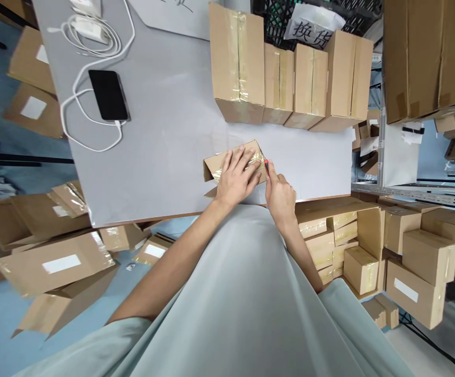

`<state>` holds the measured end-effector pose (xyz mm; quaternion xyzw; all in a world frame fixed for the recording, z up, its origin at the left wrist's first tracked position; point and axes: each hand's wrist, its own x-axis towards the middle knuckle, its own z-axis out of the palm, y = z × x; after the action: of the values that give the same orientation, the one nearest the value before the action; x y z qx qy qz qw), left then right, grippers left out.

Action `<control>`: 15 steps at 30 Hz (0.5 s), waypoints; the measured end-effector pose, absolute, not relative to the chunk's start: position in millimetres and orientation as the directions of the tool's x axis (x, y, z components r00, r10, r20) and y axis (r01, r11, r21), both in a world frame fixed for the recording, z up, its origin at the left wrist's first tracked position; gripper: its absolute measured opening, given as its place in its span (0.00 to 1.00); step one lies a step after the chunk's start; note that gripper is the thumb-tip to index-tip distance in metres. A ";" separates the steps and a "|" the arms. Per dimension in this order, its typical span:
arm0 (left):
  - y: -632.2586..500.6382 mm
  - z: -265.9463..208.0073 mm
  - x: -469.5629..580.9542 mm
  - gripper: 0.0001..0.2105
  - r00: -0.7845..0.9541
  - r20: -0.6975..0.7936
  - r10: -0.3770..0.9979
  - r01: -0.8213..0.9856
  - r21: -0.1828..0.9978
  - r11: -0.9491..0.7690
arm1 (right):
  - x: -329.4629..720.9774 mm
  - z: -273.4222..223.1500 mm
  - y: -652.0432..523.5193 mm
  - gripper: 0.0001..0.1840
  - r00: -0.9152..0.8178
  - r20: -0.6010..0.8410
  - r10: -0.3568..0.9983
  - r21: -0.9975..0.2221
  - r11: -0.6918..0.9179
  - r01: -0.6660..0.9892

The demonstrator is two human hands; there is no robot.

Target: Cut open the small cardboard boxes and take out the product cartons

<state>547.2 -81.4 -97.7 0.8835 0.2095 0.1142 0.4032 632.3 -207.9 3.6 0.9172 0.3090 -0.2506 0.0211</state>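
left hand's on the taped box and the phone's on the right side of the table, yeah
The side is wrong: the head view shows the phone on the left side of the table. The left hand is on the taped box.

packing room: stacked cartons (429, 251), taped boxes (237, 63), metal rack (415, 192)

A box (215, 162) lies before four cartons (279, 78), right of a phone (109, 95).

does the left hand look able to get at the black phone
Probably yes: nothing tall stands between the left hand and the black phone, though that hand rests on a taped box.
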 end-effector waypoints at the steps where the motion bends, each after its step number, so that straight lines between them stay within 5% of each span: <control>1: -81.6 -97.6 546.9 0.19 0.886 0.031 0.463 0.282 0.755 -0.591 | 632.4 5.0 -205.3 0.34 0.681 -0.480 0.553 -0.104 -0.807 0.582; 15: -89.2 -114.6 542.7 0.16 0.908 0.124 0.400 0.220 0.671 -0.708 | 625.9 55.8 -198.9 0.42 0.636 -0.621 0.458 0.054 -0.785 0.618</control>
<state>542.7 -89.2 -114.6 0.9148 0.1694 0.1313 0.3425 625.9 -198.9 55.8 0.8949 0.3005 -0.3026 0.1318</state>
